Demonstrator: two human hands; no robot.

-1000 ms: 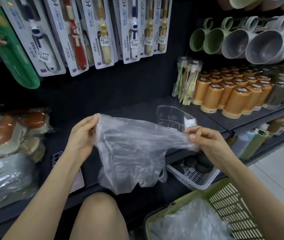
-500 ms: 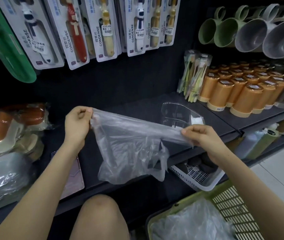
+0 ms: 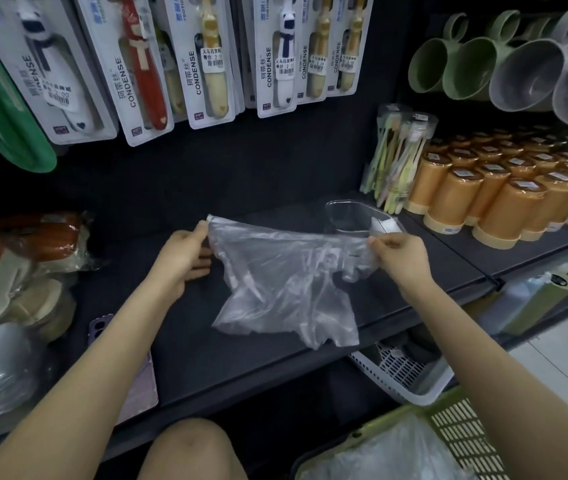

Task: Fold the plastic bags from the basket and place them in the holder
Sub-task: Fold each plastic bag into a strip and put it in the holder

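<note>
Fingers of left hand (image 3: 182, 252) and right hand (image 3: 401, 258) pinch one plastic bag (image 3: 286, 282) taut over the shelf (image 3: 199, 344), not yet folded; green basket (image 3: 464, 424) holds more, clear holder (image 3: 346, 216) seemingly unfilled.

Dark shelf (image 3: 206, 355) bearing clear holder (image 3: 348, 216), toothbrush tubs (image 3: 397, 161), orange cups (image 3: 504, 206) at right, purple phone (image 3: 137, 389) front left.

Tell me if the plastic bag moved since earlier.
Yes: the plastic bag moved back over the shelf; its lower end, earlier well below the front edge, now just reaches it.
</note>
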